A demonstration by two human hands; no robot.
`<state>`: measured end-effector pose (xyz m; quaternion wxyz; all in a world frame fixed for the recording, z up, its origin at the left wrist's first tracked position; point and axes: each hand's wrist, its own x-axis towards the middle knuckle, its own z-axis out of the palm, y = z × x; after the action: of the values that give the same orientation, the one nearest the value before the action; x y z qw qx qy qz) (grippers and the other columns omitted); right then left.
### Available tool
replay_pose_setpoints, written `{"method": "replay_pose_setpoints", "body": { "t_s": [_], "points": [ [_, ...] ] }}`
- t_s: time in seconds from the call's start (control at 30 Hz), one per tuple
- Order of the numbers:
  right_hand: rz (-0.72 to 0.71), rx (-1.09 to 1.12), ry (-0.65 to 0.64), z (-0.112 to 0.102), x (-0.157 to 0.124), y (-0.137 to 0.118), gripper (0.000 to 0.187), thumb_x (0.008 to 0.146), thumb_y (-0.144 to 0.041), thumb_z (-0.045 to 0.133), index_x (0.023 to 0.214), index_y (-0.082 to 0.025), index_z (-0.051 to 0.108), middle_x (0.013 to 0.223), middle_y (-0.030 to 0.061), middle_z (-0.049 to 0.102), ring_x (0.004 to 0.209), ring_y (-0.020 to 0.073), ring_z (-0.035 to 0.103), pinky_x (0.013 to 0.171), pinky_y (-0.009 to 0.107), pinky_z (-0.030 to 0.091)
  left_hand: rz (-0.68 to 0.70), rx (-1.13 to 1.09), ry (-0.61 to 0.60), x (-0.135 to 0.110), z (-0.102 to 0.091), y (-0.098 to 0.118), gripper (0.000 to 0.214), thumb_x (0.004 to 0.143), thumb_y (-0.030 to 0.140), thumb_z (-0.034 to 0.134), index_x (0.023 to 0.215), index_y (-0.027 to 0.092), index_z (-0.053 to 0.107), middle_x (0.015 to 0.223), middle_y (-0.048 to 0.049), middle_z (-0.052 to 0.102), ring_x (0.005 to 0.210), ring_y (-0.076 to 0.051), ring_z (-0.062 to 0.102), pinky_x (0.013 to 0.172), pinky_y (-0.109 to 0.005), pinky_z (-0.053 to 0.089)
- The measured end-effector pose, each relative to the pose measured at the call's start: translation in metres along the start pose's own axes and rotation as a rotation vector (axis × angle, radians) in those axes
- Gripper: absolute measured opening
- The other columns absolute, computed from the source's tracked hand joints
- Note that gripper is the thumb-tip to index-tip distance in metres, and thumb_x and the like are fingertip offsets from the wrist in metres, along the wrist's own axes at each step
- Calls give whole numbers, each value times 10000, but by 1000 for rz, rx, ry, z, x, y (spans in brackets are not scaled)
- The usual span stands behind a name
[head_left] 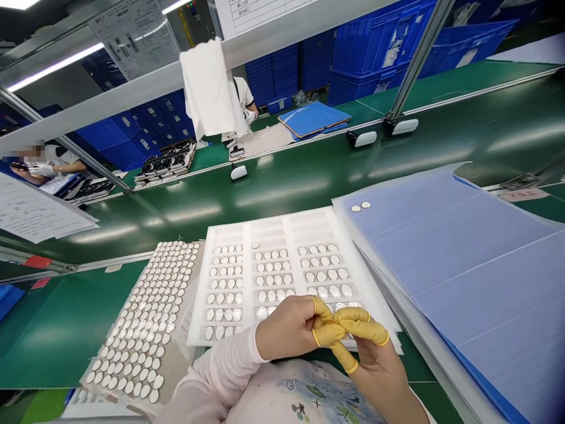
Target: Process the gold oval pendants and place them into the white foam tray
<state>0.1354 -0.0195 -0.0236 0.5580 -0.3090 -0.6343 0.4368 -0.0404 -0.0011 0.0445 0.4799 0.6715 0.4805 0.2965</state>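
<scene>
My left hand (289, 327) and my right hand (375, 359) meet over the near edge of a white foam tray (247, 232), fingertips in yellow finger cots. Both hands pinch together around something thin that I cannot make out. The tray holds rows of small silver discs (273, 277) in three columns; its far rows are bare. Left of the tray lies a sheet (145, 318) covered with many more silver discs.
A stack of blue sheets under translucent film (463, 265) lies to the right, with two loose discs (361, 206) on it. A green conveyor belt (309, 176) runs behind. Other workers sit at the far left and centre back. A white cloth (207, 88) hangs from the rail.
</scene>
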Motion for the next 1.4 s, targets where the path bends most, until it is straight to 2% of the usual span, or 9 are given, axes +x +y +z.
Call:
{"method": "replay_pose_setpoints", "body": {
  "t_s": [0.17, 0.3, 0.43, 0.53, 0.67, 0.8, 1.07, 1.23, 1.4],
  "points": [
    [92, 0, -10, -6, -6, 1, 349, 855, -88, 707, 1106, -320, 633, 1031, 61, 668, 942, 204, 681, 830, 358, 612, 33, 33, -54, -2, 0, 5, 270, 940, 335, 485, 758, 189, 622, 757, -16, 645, 689, -122, 547, 671, -222, 416],
    [67, 16, 26, -5, -8, 5, 343, 861, -107, 709, 1128, -312, 643, 1039, 75, 656, 940, 204, 673, 810, 356, 622, -67, -56, -64, -3, 0, 2, 466, 972, 509, 431, 642, 192, 518, 623, 8, 571, 588, -105, 494, 615, -220, 404],
    [80, 68, 71, -1, -6, 3, 355, 848, -146, 747, 1145, -310, 642, 1065, 90, 659, 915, 207, 681, 784, 363, 632, -230, -329, -103, -3, 3, -2, 647, 831, 817, 442, 621, 205, 457, 510, 54, 436, 446, -75, 362, 452, -216, 317],
    [65, 94, 98, 2, -2, -1, 338, 850, -180, 759, 1139, -314, 646, 1035, 79, 655, 851, 189, 685, 733, 330, 638, -300, -416, -124, -3, 5, -2, 690, 757, 883, 454, 660, 201, 481, 490, 62, 437, 398, -64, 360, 404, -212, 292],
    [64, 61, 126, 4, -1, -1, 285, 845, -199, 766, 1086, -297, 651, 977, 70, 655, 835, 195, 681, 738, 335, 633, -303, -459, -131, -3, 8, -6, 621, 784, 817, 522, 707, 201, 476, 523, 64, 474, 409, -53, 371, 409, -200, 295],
    [110, 18, 112, 4, 0, -1, 300, 842, -239, 766, 1099, -292, 621, 964, 61, 644, 847, 198, 662, 752, 321, 608, -259, -505, -70, -3, 15, -10, 461, 840, 636, 597, 728, 211, 456, 522, 87, 430, 426, -51, 336, 431, -198, 290],
    [189, -3, 9, 2, 16, -10, 92, 917, -318, 677, 892, -259, 611, 763, 7, 583, 676, 165, 562, 602, 261, 523, -199, -218, 64, -5, 18, -14, 141, 818, 252, 605, 721, 196, 520, 667, 28, 613, 640, -110, 522, 611, -217, 430],
    [297, 71, -47, -3, 15, -10, 187, 954, -395, 624, 854, -238, 641, 757, 21, 628, 649, 169, 601, 592, 282, 547, -121, -130, 76, -4, 17, -12, 104, 809, 172, 499, 709, 201, 491, 588, 63, 526, 556, -85, 413, 553, -210, 350],
    [415, 103, -42, -8, 15, -7, 310, 949, -487, 606, 776, -231, 635, 687, 6, 650, 571, 165, 633, 566, 282, 560, -105, -180, 68, -3, 18, -12, 134, 810, 180, 486, 685, 207, 447, 599, 51, 518, 575, -94, 436, 558, -219, 346]
  ]
}}
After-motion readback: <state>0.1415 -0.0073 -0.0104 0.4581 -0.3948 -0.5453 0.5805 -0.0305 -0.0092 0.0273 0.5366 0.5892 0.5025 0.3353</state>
